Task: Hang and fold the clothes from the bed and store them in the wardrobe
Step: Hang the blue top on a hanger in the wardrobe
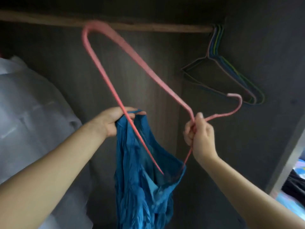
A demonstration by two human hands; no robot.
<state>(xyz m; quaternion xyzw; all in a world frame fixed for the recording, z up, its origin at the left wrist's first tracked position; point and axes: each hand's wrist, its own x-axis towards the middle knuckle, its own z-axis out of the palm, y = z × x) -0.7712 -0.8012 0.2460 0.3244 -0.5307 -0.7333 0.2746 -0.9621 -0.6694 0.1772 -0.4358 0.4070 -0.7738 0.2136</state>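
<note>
A crinkled blue garment (143, 176) hangs in front of the open wardrobe. My left hand (112, 121) grips its top edge at the left. A pink wire hanger (105, 76), turned on its side, has one end pushed down into the garment's opening. My right hand (199, 134) grips the hanger at its neck, just below the hook (234, 104), which points right. The wooden wardrobe rail (148, 28) runs across the top, above the hanger.
Several empty coloured hangers (231, 75) hang at the rail's right end. A garment in a clear plastic cover (29, 113) hangs at the left. The wardrobe's dark back wall (148, 71) is behind. At the far right edge, dark and patterned fabrics (295, 184) show.
</note>
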